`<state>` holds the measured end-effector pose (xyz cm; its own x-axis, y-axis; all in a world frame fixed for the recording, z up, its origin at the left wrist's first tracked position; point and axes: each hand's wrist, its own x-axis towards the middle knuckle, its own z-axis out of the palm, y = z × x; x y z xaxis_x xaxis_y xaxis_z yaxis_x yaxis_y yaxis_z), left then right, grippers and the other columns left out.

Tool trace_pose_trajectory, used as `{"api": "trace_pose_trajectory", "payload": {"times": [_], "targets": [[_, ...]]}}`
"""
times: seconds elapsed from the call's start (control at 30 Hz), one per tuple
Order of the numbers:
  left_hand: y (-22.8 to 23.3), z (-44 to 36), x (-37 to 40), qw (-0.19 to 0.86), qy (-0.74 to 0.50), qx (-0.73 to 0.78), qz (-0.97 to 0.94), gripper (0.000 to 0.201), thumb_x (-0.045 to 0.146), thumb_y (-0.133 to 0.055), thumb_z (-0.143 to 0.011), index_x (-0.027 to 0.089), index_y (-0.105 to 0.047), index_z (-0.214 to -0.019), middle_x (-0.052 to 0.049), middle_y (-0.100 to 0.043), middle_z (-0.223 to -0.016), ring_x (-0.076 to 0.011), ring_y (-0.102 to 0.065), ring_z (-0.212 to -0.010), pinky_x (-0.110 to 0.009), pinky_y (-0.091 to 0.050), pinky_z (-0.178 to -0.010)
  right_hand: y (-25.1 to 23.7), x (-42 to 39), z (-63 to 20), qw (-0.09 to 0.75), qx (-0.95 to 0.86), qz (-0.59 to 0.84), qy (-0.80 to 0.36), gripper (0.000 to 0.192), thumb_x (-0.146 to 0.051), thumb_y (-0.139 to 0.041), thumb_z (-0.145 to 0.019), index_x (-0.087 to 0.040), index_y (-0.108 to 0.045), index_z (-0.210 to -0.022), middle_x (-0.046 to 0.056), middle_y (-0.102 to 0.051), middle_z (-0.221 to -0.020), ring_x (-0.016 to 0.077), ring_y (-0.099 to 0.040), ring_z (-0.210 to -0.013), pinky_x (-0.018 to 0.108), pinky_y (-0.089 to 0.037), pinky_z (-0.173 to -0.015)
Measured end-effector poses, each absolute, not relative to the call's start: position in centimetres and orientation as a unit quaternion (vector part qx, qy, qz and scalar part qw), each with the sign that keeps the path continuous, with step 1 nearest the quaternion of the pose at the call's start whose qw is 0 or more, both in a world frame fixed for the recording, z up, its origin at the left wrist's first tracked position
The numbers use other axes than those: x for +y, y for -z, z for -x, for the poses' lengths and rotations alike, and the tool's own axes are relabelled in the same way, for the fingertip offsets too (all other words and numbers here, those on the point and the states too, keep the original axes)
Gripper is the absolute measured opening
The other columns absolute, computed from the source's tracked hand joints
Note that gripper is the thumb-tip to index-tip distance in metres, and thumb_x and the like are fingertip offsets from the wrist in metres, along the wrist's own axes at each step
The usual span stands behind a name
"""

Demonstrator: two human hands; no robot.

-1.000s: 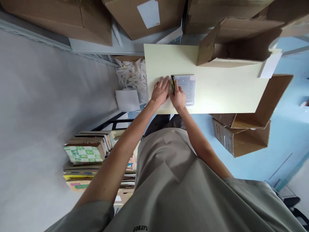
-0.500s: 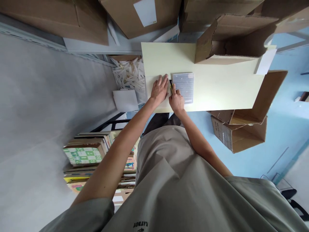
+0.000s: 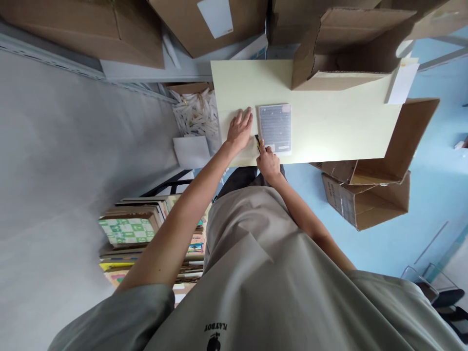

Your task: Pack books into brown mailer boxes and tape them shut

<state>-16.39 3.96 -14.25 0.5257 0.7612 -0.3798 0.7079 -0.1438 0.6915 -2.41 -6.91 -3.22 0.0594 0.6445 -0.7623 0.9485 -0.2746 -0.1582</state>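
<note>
My left hand (image 3: pixel 240 130) lies flat on the pale cream tabletop (image 3: pixel 340 122), fingers stretched out, just left of a grey printed sheet stack (image 3: pixel 275 127) with a clear or white border. In my right hand (image 3: pixel 268 162) is a black and yellow utility knife (image 3: pixel 258 141), held with the index finger stretched along it. Its tip points away from me, at the left edge of the stack near the lower left corner. Whether the blade touches the sheets is too small to tell.
An open cardboard box (image 3: pixel 347 58) stands on the table's far right, beside a white card (image 3: pixel 401 84). A bin of white paper strips (image 3: pixel 197 112) is at the left. More open boxes (image 3: pixel 380 200) sit at lower right, and stacked books (image 3: pixel 127 229) at lower left.
My right hand has drawn the knife toward me along the left edge of the stack. My left hand stays flat in about the same place. The view has shifted slightly.
</note>
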Motion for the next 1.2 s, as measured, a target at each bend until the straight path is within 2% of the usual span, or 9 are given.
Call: {"api": "trace_pose_trajectory", "payload": {"times": [0.23, 0.37, 0.57, 0.67, 0.87, 0.93, 0.97, 1.07, 1.2], "targets": [[14.0, 16.2, 4.0, 0.43, -0.004, 0.494, -0.756, 0.102, 0.068, -0.069, -0.111, 0.012, -0.036, -0.189, -0.021, -0.03, -0.2, -0.0457, -0.011, -0.19, -0.073, -0.014, -0.153, 2.0, -9.6, 1.8, 0.255, 0.585, -0.663, 0.392, 0.085, -0.012, -0.035, -0.119, -0.024, -0.009, -0.199, 0.03, -0.064, -0.167, 0.036, -0.083, -0.132, 0.048, -0.068, -0.111], [12.2, 15.7, 3.8, 0.43, -0.017, 0.502, -0.75, 0.107, 0.078, -0.074, -0.106, 0.019, -0.038, -0.189, -0.018, -0.035, -0.198, -0.0443, -0.011, -0.189, -0.073, -0.017, -0.152, 0.9, -10.8, 1.4, 0.27, 0.586, -0.647, 0.406, 0.081, -0.01, -0.038, -0.117, -0.018, -0.022, -0.196, 0.031, -0.067, -0.165, 0.0343, -0.083, -0.133, 0.044, -0.069, -0.11], [10.5, 14.8, 3.5, 0.406, -0.01, 0.517, -0.754, 0.113, 0.084, -0.079, -0.104, 0.014, -0.042, -0.185, -0.025, -0.037, -0.196, -0.0467, -0.019, -0.185, -0.075, -0.022, -0.149, -1.5, -11.1, -0.4, 0.271, 0.587, -0.608, 0.46, 0.072, -0.007, -0.05, -0.113, -0.011, -0.046, -0.184, 0.028, -0.078, -0.154, 0.0364, -0.08, -0.141, 0.044, -0.065, -0.116], [11.1, 14.6, 3.4, 0.402, 0.004, 0.53, -0.747, 0.105, 0.07, -0.082, -0.106, 0.013, -0.043, -0.185, -0.028, -0.032, -0.198, -0.0495, -0.028, -0.183, -0.077, -0.028, -0.147, -3.2, -10.9, -2.8, 0.219, 0.586, -0.629, 0.462, 0.076, -0.012, -0.054, -0.112, -0.017, -0.045, -0.186, 0.023, -0.08, -0.153, 0.0368, -0.08, -0.139, 0.044, -0.063, -0.116], [8.6, 13.2, 2.1, 0.393, 0.054, 0.554, -0.731, 0.098, 0.019, -0.082, -0.095, 0.003, -0.042, -0.183, -0.033, -0.02, -0.199, -0.0521, -0.032, -0.184, -0.07, -0.036, -0.148, -6.2, -10.9, -9.8, 0.069, 0.571, -0.686, 0.445, 0.081, -0.02, -0.063, -0.107, -0.022, -0.048, -0.186, 0.018, -0.081, -0.156, 0.037, -0.082, -0.137, 0.043, -0.063, -0.117], [6.2, 12.1, 1.7, 0.398, 0.059, 0.573, -0.714, 0.088, 0.011, -0.08, -0.094, 0.0, -0.051, -0.177, -0.036, -0.033, -0.194, -0.0484, -0.043, -0.181, -0.061, -0.043, -0.146, -7.0, -10.6, -11.9, -0.004, 0.569, -0.7, 0.432, 0.083, -0.02, -0.065, -0.102, -0.021, -0.047, -0.183, 0.016, -0.083, -0.154, 0.0361, -0.084, -0.133, 0.043, -0.065, -0.115], [4.8, 11.4, 1.6, 0.397, 0.057, 0.573, -0.715, 0.077, 0.012, -0.079, -0.097, 0.001, -0.06, -0.171, -0.036, -0.048, -0.186, -0.0469, -0.051, -0.176, -0.058, -0.046, -0.145, -7.3, -10.2, -12.8, -0.045, 0.568, -0.704, 0.424, 0.082, -0.02, -0.065, -0.101, -0.022, -0.048, -0.181, 0.015, -0.084, -0.15, 0.036, -0.085, -0.127, 0.044, -0.066, -0.111], [-0.4, 9.1, 2.5, 0.385, -0.037, 0.547, -0.742, 0.041, 0.017, -0.072, -0.107, 0.02, -0.082, -0.146, -0.019, -0.084, -0.152, -0.0381, -0.081, -0.145, -0.054, -0.062, -0.132, -9.0, -7.5, -14.9, -0.17, 0.578, -0.702, 0.38, 0.065, -0.025, -0.065, -0.099, -0.022, -0.054, -0.163, 0.014, -0.087, -0.133, 0.0372, -0.087, -0.107, 0.048, -0.07, -0.096], [-9.2, 6.0, 7.1, 0.32, -0.286, 0.492, -0.757, 0.032, 0.021, -0.063, -0.115, 0.026, -0.087, -0.136, -0.008, -0.09, -0.138, -0.0254, -0.089, -0.118, -0.04, -0.07, -0.115, -12.9, 1.0, -16.1, -0.317, 0.646, -0.646, 0.254, 0.046, -0.031, -0.068, -0.102, -0.024, -0.06, -0.146, 0.02, -0.078, -0.139, 0.0401, -0.084, -0.115, 0.052, -0.071, -0.096]]}}
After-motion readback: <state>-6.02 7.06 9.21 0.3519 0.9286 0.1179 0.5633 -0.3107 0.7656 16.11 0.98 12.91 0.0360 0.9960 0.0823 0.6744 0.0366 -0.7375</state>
